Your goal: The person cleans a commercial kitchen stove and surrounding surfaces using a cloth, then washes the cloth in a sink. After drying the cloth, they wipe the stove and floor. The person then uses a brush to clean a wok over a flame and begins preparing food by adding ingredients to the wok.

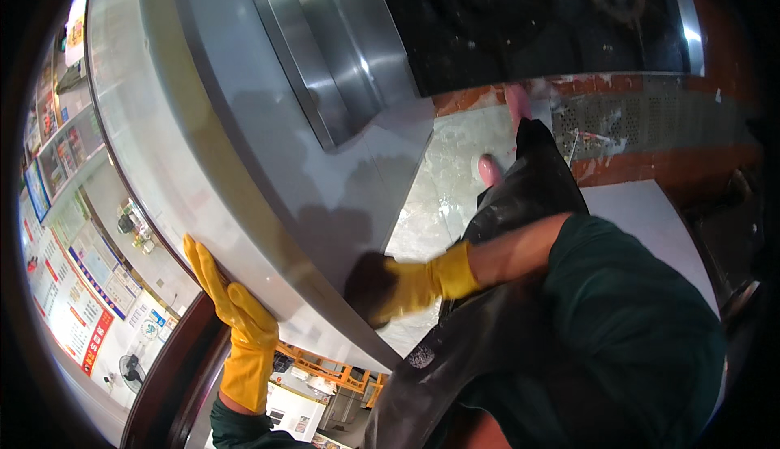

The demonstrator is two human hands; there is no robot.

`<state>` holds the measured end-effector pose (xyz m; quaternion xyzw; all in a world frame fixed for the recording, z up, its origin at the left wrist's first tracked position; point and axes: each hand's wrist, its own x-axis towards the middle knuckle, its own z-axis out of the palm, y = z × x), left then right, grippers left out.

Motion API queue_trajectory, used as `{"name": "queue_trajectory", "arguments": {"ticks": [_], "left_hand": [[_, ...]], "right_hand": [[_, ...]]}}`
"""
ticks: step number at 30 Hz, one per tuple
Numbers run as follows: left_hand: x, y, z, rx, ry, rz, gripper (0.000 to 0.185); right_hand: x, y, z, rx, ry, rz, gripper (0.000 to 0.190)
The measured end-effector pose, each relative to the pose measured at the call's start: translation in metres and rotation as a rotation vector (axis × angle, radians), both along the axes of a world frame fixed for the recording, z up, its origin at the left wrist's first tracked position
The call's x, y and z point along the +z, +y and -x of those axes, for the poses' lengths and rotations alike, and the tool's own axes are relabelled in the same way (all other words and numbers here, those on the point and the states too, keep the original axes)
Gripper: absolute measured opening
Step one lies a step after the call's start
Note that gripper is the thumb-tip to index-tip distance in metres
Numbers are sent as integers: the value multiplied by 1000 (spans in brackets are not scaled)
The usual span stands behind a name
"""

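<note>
My left hand [244,321], in a yellow rubber glove, rests against the outer edge of a long pale panel [201,168]. Its fingers are stretched out and hold nothing. My right hand [411,287], in a matching glove and blurred, grips a dark pad [368,284], whose exact kind I cannot tell. The pad is at the lower part of a smooth grey surface [262,144] inside the panel's rim. Shadows fall across this surface. A dark apron [463,357] covers my front.
A stainless-steel trough-like part [341,47] adjoins a black cooktop-like surface [487,16]. Below are a wet tiled floor [454,162], pink boots [489,170], a perforated metal strip [646,114] and a white board [634,211]. A fan [131,371] and wall posters with writing stand beyond the panel.
</note>
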<state>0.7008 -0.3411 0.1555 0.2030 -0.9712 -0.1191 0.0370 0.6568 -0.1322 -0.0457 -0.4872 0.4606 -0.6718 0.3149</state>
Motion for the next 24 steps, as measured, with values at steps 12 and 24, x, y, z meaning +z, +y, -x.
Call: {"name": "queue_trajectory", "arguments": {"ticks": [12,24], "left_hand": [[4,14,31,-178,171,121,53],[-46,279,-1,163,170,-825,108]], "right_hand": [[-28,-11,-93,-805,-17,-128,48],[4,133,38,30,-1871,-271,44]]}}
